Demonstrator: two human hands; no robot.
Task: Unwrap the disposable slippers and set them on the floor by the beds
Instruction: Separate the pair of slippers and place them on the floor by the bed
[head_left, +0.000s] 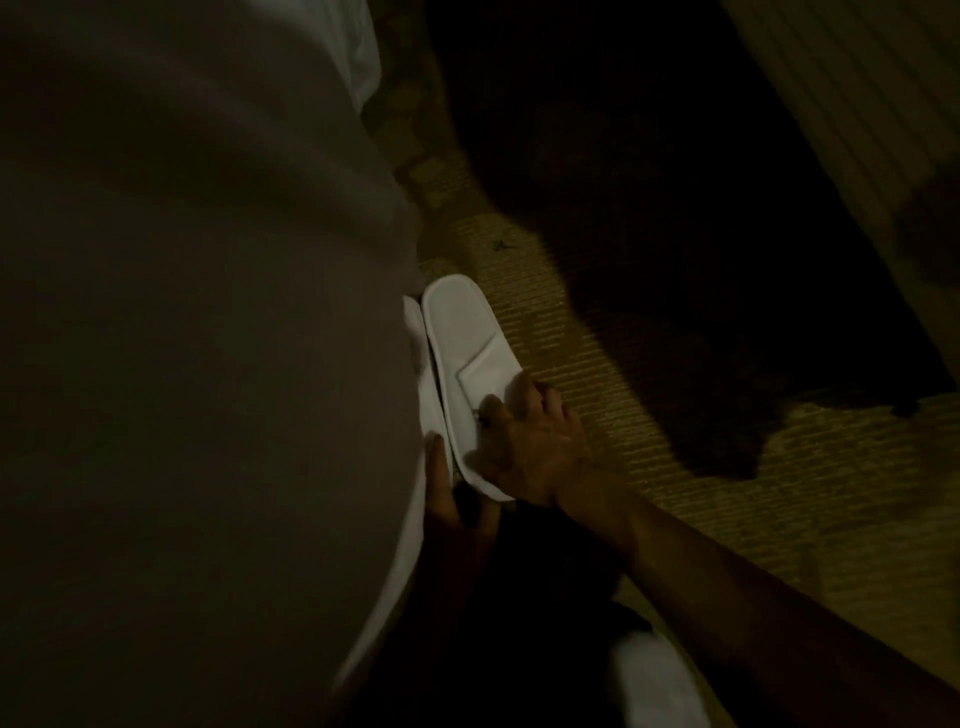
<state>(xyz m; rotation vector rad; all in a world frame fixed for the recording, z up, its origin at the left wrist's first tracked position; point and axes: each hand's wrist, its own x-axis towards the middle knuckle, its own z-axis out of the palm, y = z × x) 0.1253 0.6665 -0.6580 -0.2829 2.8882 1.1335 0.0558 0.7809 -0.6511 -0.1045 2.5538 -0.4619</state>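
In dim light, a white disposable slipper (462, 343) lies flat on the carpet beside the bed, toe pointing away from me. A second white slipper (423, 374) lies to its left, mostly hidden under the hanging bed cover. My right hand (530, 441) rests on the heel end of the first slipper, fingers curled over its edge. My left hand (447, 493) is at the heel of the second slipper, thumb against it, partly hidden by the bed cover.
The bed's pale cover (208, 364) fills the left half of the view. Yellowish striped carpet (649, 405) runs to the right, with a large dark shadow over it. Another bed's edge (857, 130) shows at top right. Something white and blurred (649, 680) sits at the bottom.
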